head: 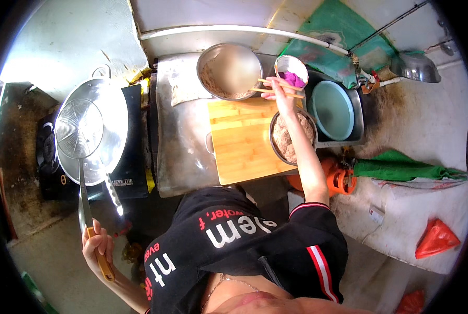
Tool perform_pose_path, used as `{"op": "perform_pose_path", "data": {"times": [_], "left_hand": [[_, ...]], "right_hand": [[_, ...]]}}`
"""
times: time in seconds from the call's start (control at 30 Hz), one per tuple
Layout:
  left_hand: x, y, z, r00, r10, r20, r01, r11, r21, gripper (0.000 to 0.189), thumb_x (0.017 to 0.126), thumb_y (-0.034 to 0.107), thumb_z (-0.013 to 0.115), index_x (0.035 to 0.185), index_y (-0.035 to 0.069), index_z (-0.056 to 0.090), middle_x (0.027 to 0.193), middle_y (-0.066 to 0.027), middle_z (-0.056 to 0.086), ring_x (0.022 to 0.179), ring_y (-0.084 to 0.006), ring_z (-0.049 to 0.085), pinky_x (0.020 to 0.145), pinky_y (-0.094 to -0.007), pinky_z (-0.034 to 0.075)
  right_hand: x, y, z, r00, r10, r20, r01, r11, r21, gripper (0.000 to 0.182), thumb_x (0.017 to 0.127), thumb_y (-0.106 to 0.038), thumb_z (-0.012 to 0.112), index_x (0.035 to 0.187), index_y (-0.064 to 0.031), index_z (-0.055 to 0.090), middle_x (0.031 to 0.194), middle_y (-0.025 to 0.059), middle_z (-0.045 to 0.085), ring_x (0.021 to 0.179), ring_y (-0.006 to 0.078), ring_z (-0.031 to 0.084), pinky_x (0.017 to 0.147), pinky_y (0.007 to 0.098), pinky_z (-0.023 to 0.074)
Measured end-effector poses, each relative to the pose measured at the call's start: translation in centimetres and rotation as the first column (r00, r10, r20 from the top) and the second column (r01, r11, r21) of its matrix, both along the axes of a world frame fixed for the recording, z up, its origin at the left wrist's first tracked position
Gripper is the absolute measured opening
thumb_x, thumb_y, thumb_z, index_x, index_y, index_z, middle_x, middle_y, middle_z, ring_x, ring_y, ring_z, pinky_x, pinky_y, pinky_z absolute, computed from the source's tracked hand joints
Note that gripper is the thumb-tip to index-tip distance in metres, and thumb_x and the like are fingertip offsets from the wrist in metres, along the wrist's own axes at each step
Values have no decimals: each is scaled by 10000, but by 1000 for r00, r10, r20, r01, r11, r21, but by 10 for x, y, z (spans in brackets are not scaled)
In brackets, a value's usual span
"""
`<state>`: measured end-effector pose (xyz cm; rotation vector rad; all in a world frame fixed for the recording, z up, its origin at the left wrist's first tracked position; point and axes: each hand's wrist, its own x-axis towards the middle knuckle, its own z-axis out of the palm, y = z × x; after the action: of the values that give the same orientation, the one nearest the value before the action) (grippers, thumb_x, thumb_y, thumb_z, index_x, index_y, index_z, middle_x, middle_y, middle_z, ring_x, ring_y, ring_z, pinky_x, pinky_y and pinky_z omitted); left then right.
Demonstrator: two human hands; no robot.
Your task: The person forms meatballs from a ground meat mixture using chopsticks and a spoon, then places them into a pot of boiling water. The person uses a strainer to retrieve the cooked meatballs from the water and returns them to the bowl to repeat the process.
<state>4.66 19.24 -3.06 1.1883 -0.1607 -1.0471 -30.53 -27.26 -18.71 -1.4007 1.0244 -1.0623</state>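
My left hand (96,245) grips the wooden handle of a wire-mesh skimmer (80,127). Its round mesh head is over the wide metal wok (114,106) on the left. A pair of wooden chopsticks (260,90) is in my right hand (279,94), pointing left, with their tips near the rim of the large steel bowl (203,74). That bowl contains cloudy liquid and pale brown matter. Just beyond my right hand stands a white bowl (281,62) with something purple (293,79) inside. Below my right forearm, partly covered by it, sits a metal bowl of brownish, lumpy food (283,135).
A bamboo cutting board (245,145) lies on the metal counter (181,149). The wok rests on a black stove (134,157). In the sink (357,131) at right is a light-blue basin (332,112). An orange gas cylinder (342,178) stands below. A metal ladle or scoop (418,68) hangs on the wall.
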Motion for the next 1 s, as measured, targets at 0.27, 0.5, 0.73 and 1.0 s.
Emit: {"op": "perform_pose_path", "data": {"times": [0.27, 0.5, 0.73, 1.0], "left_hand": [[-1, -10, 5, 999, -48, 15, 48, 999, -12, 141, 779, 65, 529, 882, -26, 495, 488, 2, 398, 282, -65, 280, 254, -171, 262], [-5, -8, 5, 998, -25, 58, 25, 1000, 8, 133, 776, 68, 531, 863, -24, 491, 487, 13, 397, 287, -53, 297, 255, -159, 269], [-2, 0, -1, 999, -17, 38, 17, 1000, 13, 140, 784, 78, 530, 874, -25, 501, 488, 15, 396, 288, -50, 288, 257, -158, 263], [-3, -6, 3, 1000, -22, 19, 22, 999, 25, 163, 780, 84, 538, 894, -30, 516, 487, 15, 392, 286, -54, 284, 256, -165, 252]], "right_hand": [[32, -27, -41, 943, -129, 308, 124, 992, 37, 276, 957, -233, 519, 998, 36, 566, 843, 167, 654, 628, 237, 671, 561, 307, 564], [9, -34, -41, 893, -266, 363, 207, 959, 194, 320, 929, -248, 555, 984, 67, 567, 865, 225, 647, 703, 319, 684, 643, 396, 597], [11, -37, -48, 918, -269, 292, 184, 939, 290, 338, 911, -252, 578, 1034, 63, 558, 898, 212, 646, 686, 329, 681, 618, 404, 597], [29, -45, -71, 838, -440, 322, 331, 880, 341, 315, 938, -270, 549, 978, 43, 557, 805, 194, 658, 617, 306, 677, 542, 387, 593]]}}
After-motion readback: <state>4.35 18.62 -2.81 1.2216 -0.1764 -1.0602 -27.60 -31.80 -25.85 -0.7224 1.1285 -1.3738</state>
